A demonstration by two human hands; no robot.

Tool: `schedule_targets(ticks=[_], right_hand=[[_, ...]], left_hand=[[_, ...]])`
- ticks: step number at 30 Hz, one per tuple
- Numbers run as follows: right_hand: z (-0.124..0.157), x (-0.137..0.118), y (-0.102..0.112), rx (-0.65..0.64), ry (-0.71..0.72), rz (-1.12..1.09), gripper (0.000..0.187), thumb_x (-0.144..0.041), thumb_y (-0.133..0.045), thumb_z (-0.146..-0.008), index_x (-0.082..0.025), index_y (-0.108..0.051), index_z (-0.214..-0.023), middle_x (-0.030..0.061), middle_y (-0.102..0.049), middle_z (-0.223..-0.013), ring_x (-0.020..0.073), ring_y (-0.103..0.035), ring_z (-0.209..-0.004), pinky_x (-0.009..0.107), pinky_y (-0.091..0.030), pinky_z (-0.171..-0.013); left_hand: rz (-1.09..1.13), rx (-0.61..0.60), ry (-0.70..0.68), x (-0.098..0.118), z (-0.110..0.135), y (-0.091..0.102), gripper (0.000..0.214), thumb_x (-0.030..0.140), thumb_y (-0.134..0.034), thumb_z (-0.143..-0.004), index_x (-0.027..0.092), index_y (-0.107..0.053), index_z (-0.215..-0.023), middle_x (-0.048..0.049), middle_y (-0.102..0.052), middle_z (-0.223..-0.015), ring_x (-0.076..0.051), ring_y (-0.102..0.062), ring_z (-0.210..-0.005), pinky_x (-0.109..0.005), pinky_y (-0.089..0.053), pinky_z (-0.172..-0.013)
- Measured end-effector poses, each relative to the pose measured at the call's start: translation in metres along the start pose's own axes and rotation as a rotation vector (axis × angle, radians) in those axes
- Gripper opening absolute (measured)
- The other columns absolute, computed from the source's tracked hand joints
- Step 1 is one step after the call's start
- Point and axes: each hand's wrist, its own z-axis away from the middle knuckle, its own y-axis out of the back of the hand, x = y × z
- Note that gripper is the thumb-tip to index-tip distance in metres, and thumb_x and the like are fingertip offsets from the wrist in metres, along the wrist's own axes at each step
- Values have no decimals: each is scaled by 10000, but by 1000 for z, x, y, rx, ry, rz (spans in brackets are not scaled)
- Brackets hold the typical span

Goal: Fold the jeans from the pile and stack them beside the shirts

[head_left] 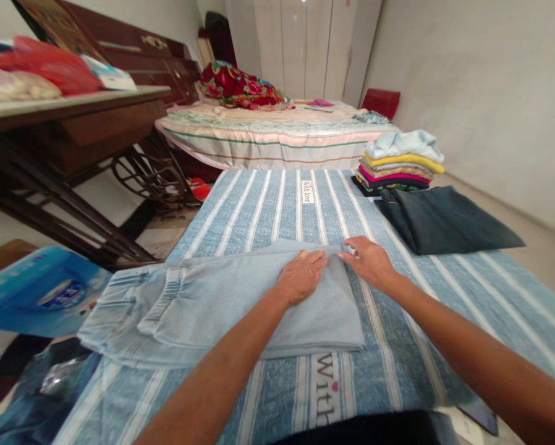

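Light-blue denim pants (240, 300) lie folded on a blue-and-white striped cloth (300, 216), with gathered elastic parts at the left end. My left hand (301, 276) rests palm down on the denim near its far edge, fingers lying on the fabric. Close to it on the right, my right hand (368, 261) pinches the far right corner of the pants between thumb and fingers. Beyond my right hand is a folded dark garment (447, 219). A stack of folded clothes (398, 164) stands behind that garment.
A bed (282, 139) with a red floral blanket (240, 86) is at the back. A sewing-machine table (115, 117) holding a red plastic bag (57, 65) stands at the left. A blue package (46, 290) and dark clothing (41, 395) lie below it. A wall borders the right.
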Motion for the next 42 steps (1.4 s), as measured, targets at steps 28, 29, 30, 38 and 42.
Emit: schedule_targets(ticks=[28, 29, 30, 38, 42], right_hand=[[139, -49, -48, 401, 235, 287, 408, -20, -428, -678, -71, -556, -1062, 159, -541, -1088, 279, -483, -1021, 420, -482, -820], [139, -48, -49, 408, 245, 288, 404, -13, -428, -671, -73, -559, -1049, 157, -541, -1088, 277, -484, -1017, 418, -482, -820], [140, -47, -49, 416, 254, 287, 399, -7, -427, -669, -75, -562, -1038, 155, -541, -1084, 274, -485, -1012, 414, -481, -819], [135, -50, -46, 380, 232, 297, 387, 5, -444, -659, -86, -571, -1013, 131, -571, -1021, 256, -493, -969, 385, -480, -802], [130, -53, -40, 357, 211, 343, 340, 6, -452, -666, -108, -588, -956, 115, -593, -954, 251, -503, -932, 355, -485, -764]], left_hand=[[-7, 12, 66, 12, 11, -3, 315, 271, -411, -888, 202, -532, -1170, -41, -494, -1328, -208, -444, -1166, -356, -364, -978], [-4, 19, 62, 12, 11, -4, 314, 271, -410, -890, 204, -528, -1174, -40, -494, -1329, -202, -440, -1169, -353, -359, -981], [-2, 23, 58, 11, 12, -4, 313, 271, -408, -892, 206, -526, -1175, -39, -493, -1328, -198, -438, -1170, -351, -356, -982], [-39, 54, 48, 13, 14, -7, 297, 266, -410, -894, 212, -520, -1164, -41, -497, -1315, -202, -443, -1153, -354, -373, -949], [-59, 63, 48, 16, 14, -7, 279, 259, -408, -893, 215, -519, -1145, -43, -495, -1313, -209, -452, -1138, -367, -397, -915]])
